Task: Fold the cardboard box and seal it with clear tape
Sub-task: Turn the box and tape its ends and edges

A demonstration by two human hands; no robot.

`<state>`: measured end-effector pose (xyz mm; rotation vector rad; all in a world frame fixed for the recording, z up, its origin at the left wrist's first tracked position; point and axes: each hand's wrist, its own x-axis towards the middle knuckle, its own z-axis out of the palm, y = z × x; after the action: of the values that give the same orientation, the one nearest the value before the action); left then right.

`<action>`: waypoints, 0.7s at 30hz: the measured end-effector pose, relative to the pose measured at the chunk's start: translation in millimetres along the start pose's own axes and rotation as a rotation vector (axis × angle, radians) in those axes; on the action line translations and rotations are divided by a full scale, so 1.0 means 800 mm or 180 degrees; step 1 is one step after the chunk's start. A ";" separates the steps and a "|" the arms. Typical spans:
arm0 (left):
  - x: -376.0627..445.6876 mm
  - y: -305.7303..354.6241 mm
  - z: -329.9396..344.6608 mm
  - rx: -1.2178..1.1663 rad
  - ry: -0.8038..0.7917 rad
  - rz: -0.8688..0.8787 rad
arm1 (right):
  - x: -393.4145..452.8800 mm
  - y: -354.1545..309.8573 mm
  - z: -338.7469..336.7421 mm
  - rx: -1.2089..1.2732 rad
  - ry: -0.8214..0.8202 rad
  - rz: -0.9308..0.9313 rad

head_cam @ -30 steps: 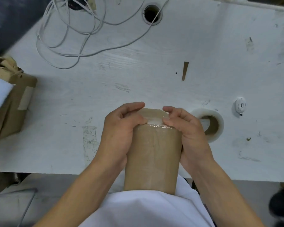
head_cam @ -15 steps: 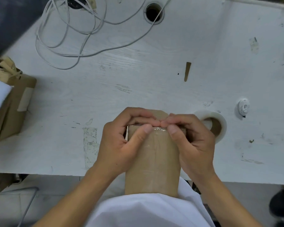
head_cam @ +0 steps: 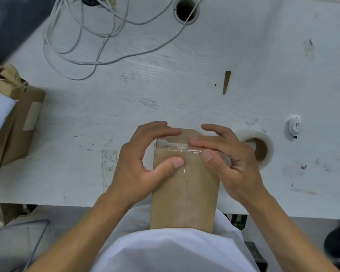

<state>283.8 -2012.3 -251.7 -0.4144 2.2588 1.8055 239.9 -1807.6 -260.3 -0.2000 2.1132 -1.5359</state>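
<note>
No legible text — no labels, brands, numbers.

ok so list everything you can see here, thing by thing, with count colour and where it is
cardboard box: 1, brown, upright at the table's near edge, between both hands
clear tape strip: 1, transparent, across the box's top edge
tape roll: 1, whitish clear with brown core, flat on the table right of the box
table: 1, white, scuffed
cables: a tangle, white, far left
cable hole: 1, dark, far centre
cardboard sliver: 1, brown, centre right
small oval device: 1, white, right of the roll
second box: 1, brown, torn, left edge
white garment: 1, bottom centre
left hand: thumb on the box front, fingers over the top
right hand: fingers pressing the tape at the top edge
</note>
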 end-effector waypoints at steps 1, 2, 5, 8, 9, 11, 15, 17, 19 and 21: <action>-0.001 -0.001 0.001 -0.0097 0.0030 0.0140 | 0.001 0.000 -0.001 -0.0138 -0.0033 -0.0063; -0.002 -0.001 0.002 -0.0214 0.0037 0.0233 | 0.001 0.001 -0.001 -0.0280 -0.0009 -0.0216; 0.002 -0.005 -0.001 -0.0388 0.0016 0.0194 | 0.000 0.005 0.006 -0.0253 0.0091 -0.0669; 0.010 -0.010 -0.004 -0.0456 -0.0157 0.0034 | 0.001 0.011 0.006 0.0162 -0.0014 -0.0379; 0.011 -0.011 -0.005 -0.0450 -0.0217 0.0023 | 0.001 0.012 0.004 0.0217 -0.0054 -0.0258; 0.013 -0.013 -0.007 -0.0329 -0.0321 0.0027 | 0.003 0.012 -0.001 0.0249 -0.0124 -0.0084; 0.018 -0.010 -0.014 0.0126 -0.0590 -0.0045 | 0.009 0.002 -0.004 -0.0093 -0.0327 0.0292; 0.020 -0.001 -0.014 0.0148 -0.0728 0.0018 | 0.009 -0.013 -0.006 -0.0558 -0.0346 0.0555; 0.023 0.011 -0.017 0.0113 -0.0806 0.0232 | 0.003 -0.032 -0.007 -0.0981 -0.0319 0.0730; 0.023 0.020 -0.020 0.0116 -0.0855 0.0362 | -0.010 -0.045 -0.003 -0.1165 -0.0407 0.0871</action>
<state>261.2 -2025.9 -240.2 -0.0333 2.1615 1.7495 239.3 -1814.6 -223.9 -0.1255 2.1975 -0.9514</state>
